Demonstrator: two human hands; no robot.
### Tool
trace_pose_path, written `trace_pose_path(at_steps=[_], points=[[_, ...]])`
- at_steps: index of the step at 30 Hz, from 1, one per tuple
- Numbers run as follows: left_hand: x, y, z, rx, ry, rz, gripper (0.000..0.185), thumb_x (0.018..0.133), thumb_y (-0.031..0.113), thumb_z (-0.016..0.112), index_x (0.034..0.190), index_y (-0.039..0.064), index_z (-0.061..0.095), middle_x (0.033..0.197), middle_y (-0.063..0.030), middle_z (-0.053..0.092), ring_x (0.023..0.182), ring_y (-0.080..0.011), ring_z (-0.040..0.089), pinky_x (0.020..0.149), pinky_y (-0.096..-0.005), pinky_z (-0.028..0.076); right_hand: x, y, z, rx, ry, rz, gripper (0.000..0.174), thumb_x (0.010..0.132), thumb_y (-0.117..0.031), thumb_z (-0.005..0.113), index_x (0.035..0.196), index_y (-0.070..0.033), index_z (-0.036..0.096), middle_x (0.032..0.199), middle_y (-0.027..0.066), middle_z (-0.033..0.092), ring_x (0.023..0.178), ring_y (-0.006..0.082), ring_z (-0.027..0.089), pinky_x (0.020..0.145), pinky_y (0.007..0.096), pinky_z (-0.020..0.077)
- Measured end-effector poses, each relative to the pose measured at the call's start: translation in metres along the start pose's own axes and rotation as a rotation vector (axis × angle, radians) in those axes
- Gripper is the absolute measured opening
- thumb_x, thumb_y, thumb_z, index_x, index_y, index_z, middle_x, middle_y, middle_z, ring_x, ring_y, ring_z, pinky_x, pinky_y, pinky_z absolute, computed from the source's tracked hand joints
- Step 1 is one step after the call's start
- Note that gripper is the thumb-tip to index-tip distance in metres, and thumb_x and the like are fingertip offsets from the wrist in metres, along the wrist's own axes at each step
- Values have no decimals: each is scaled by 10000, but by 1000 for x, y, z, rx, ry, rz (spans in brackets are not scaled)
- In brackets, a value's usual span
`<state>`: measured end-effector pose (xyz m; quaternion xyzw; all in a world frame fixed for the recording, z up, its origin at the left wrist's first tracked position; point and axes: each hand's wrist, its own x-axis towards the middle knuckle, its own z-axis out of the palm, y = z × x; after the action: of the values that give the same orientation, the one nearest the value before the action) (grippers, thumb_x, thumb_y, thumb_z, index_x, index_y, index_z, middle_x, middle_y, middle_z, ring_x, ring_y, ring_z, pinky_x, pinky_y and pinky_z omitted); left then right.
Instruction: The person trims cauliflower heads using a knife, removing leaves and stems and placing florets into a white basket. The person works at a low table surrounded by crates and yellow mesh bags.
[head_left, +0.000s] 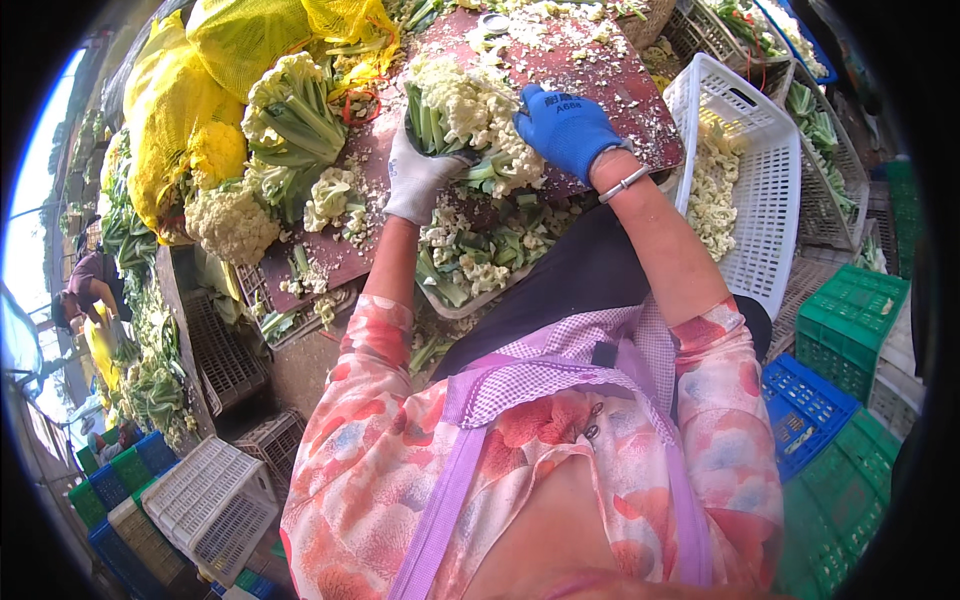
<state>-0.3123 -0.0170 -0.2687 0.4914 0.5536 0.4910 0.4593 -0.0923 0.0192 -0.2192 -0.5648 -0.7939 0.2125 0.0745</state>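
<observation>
My left hand (421, 176), in a pale knit glove, holds a cauliflower head (469, 105) by its green stem and leaf side, tilted above the near part of the red board (577, 67). My right hand (566, 127), in a blue coated glove, is curled at the right side of that head. A thin blade, seemingly a knife (501, 93), shows faintly beside its fingers; the handle is hidden in the glove. Beneath the held head, a tray (450, 309) contains trimmed leaves, stems and florets. Whole cauliflowers (289, 120) lie left of my left hand.
Yellow mesh sacks (180, 120) of cauliflower stand at the upper left. A white plastic crate (757, 180) with cut florets (709, 191) leans by my right forearm. Green crates (847, 315) and a blue crate (806, 412) are at right. Another person (94, 285) bends at far left.
</observation>
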Motion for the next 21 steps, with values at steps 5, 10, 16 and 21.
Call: trace_pose_path(at_steps=[5,10,16,21], points=[[2,14,-18,-50,125,57,803,605,-37,846,1327,-9,495,1169,-117,658,966,-179,674,862,-312,580,-42,-4,5,262,242,135,377,977,-406,547,1067,-44,600,870,208,714,845,406,696,748,487,545],[0,5,-31,243,385,154,717,651,140,891,1271,-23,569,1117,-171,678,948,-260,682,857,-366,546,-72,-33,48,553,304,97,374,964,-425,584,1044,-60,604,863,174,713,826,391,691,732,479,537],[-1,-10,-19,545,504,214,799,704,397,873,1307,-29,569,1149,-236,634,1051,-374,618,945,-435,477,-47,-56,87,423,308,125,328,983,-379,554,1015,-53,568,907,188,707,833,405,686,740,494,534],[0,-2,-17,579,469,174,861,696,385,869,1358,-54,534,1184,-247,619,1098,-377,598,967,-428,473,-35,-49,85,352,299,146,362,991,-391,525,1027,-33,569,899,225,700,805,417,689,724,522,536]])
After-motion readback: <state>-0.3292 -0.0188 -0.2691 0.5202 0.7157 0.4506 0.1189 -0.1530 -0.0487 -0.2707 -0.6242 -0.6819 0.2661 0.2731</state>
